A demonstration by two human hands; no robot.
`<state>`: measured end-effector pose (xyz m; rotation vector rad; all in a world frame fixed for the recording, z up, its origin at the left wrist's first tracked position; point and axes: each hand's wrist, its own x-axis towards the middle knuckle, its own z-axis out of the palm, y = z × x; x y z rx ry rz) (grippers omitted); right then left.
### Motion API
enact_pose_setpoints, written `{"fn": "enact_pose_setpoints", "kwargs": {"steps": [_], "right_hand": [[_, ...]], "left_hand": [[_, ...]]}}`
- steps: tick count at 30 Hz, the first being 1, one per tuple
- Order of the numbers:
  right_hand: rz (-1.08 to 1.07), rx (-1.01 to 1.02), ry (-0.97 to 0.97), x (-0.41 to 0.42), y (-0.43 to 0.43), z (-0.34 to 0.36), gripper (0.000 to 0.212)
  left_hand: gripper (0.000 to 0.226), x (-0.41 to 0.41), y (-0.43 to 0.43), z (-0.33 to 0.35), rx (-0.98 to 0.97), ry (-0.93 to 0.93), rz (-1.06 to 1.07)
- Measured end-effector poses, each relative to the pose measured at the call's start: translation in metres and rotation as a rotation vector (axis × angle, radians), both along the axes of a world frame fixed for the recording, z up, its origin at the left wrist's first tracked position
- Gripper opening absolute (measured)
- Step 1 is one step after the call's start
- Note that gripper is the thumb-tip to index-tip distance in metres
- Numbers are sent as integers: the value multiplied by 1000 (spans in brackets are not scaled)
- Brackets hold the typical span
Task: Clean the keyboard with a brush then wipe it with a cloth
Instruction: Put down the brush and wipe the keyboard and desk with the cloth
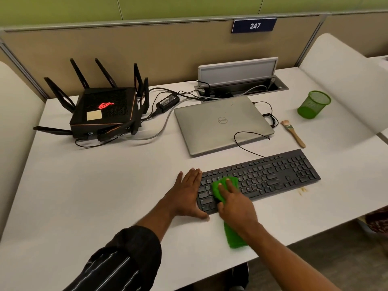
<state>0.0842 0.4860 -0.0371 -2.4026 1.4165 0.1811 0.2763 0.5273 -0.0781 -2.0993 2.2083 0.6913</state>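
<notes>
A black keyboard [270, 175] lies on the white desk [105, 196], slanting up to the right. My right hand [235, 204] presses a green cloth [219, 189] onto the keys at the keyboard's left end; its thumb curls round the cloth's near edge, and a tail of the cloth trails off under my wrist toward the desk's front edge. My left hand [186, 194] lies flat on the desk against the keyboard's left edge, fingers straight. A wooden-handled brush [292, 133] rests on the desk beyond the keyboard, to the right of the laptop.
A closed silver laptop [220, 122] sits behind the keyboard, cables around it. A black router [102, 110] with antennas stands at the left. A green mesh cup [313, 105] stands at the right. A brown smudge [301, 191] marks the desk near the keyboard's right end.
</notes>
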Motion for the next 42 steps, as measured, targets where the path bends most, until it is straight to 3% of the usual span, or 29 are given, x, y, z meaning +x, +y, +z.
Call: {"fn": "enact_pose_setpoints", "kwargs": {"steps": [3,5,12,18,25,29,32,38,40,42], "right_hand": [[288,42,50,4,22,-2,63],[340,14,77,-6,18,1,63],[-17,-47,127,-52,1,-3,64],[272,43,141,-39,41,-11,68],[-45,-46,161,-74,8,-8,62],[140,35,129,-38,39,-14,64],[177,-14,93,-31,27,-14,61],[-399,-62,-159,-45,-50,-2,48],[-320,-59,-151,-19,-44,0,47],[-83,-47,-117,13,-24,-3,49]], "left_hand": [[138,-2,-4,4,-3,-41,-37],[138,-3,-4,3,0,-41,-32],[143,-2,-5,-2,5,-29,-15],[144,-8,-14,2,-8,-83,-65],[143,-11,-14,-3,-32,-56,-30],[142,-12,-14,-1,-51,-33,-37],[142,-12,-13,0,-69,-8,-38],[143,-12,-13,-2,-101,32,-11],[142,-11,-13,-3,-111,29,-10],[138,-12,-13,-1,-111,38,-12]]}}
